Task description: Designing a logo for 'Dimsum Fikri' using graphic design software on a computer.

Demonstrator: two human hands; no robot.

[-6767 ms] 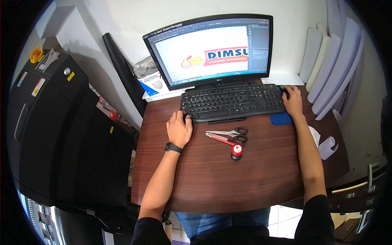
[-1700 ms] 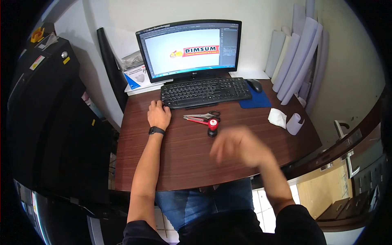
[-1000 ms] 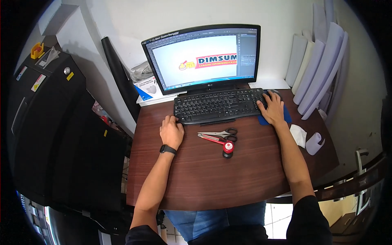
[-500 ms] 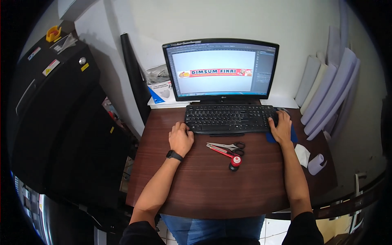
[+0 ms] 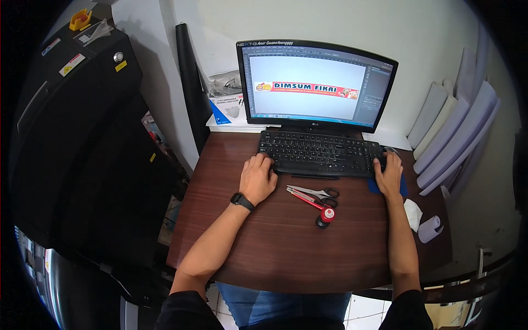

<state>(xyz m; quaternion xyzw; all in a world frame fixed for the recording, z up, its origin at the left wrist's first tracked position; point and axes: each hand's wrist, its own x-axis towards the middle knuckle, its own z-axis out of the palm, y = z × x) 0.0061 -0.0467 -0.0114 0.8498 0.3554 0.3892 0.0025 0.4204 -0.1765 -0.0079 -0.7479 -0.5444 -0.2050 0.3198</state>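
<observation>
My left hand [image 5: 257, 179] rests at the lower left corner of a black keyboard [image 5: 319, 153], its bent fingertips on the edge keys and its thumb apart. A dark watch is strapped to that wrist. To the right of the keyboard, my right hand [image 5: 389, 175] lies over a blue mouse pad [image 5: 403, 187]. Its fingers curve over a dark computer mouse that the hand mostly hides. Behind the keyboard stands a monitor [image 5: 308, 107] with a wide red banner design on its screen.
Scissors [image 5: 331, 192], a red-handled cutter [image 5: 305, 198] and a red-and-black round stamp [image 5: 325, 216] lie before the keyboard. Crumpled white paper [image 5: 413, 214] and a curled strip [image 5: 430, 230] sit by my right forearm. Rolled sheets [image 5: 456, 137] lean at right; a black machine [image 5: 82, 148] stands left.
The view has shifted and tilted slightly, so the desk things appear moved and turned in the picture. Both hands keep their places at the keyboard and mouse pad.
</observation>
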